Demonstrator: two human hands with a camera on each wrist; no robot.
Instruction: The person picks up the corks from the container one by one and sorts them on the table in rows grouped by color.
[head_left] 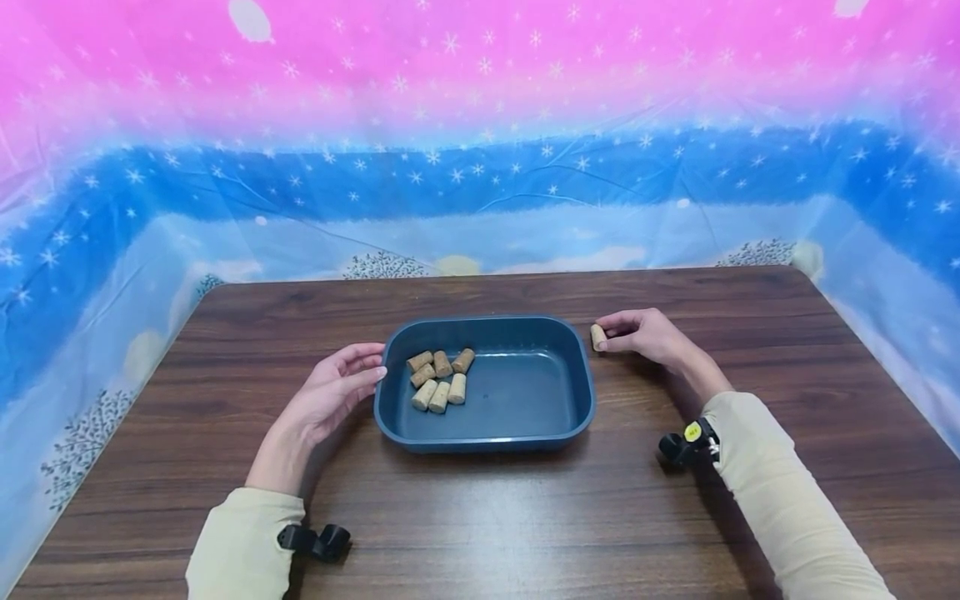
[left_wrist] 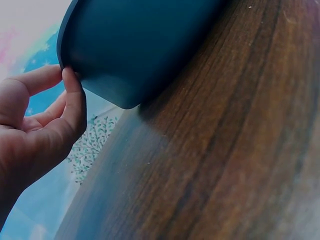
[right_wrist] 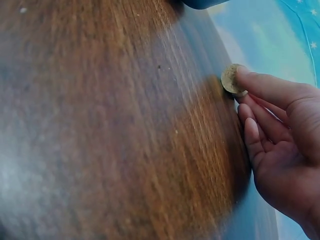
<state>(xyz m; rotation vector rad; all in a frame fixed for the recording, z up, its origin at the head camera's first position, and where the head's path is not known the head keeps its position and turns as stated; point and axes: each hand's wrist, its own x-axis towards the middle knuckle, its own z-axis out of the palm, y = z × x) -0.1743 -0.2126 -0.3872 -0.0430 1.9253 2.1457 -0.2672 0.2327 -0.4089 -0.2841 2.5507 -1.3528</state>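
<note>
A dark blue rectangular basin (head_left: 525, 417) stands on the table with several corks (head_left: 441, 362) gathered in its left part. Some corks are darker brown; the ones nearer the front are paler. My left hand (head_left: 341, 387) pinches the basin's left rim between thumb and fingers, as the left wrist view shows close up at the rim (left_wrist: 61, 50). Just off the basin's right side, my right hand (head_left: 645, 337) holds a pale cork (head_left: 597, 337) between thumb and fingertips. In the right wrist view the round end of that cork (right_wrist: 231, 79) faces the camera.
The dark wooden table (head_left: 480, 525) extends around the basin on every side. A pink and blue snowflake-patterned cloth (head_left: 480, 175) hangs behind and along both sides. Each sleeved wrist carries a black camera mount (head_left: 315, 542).
</note>
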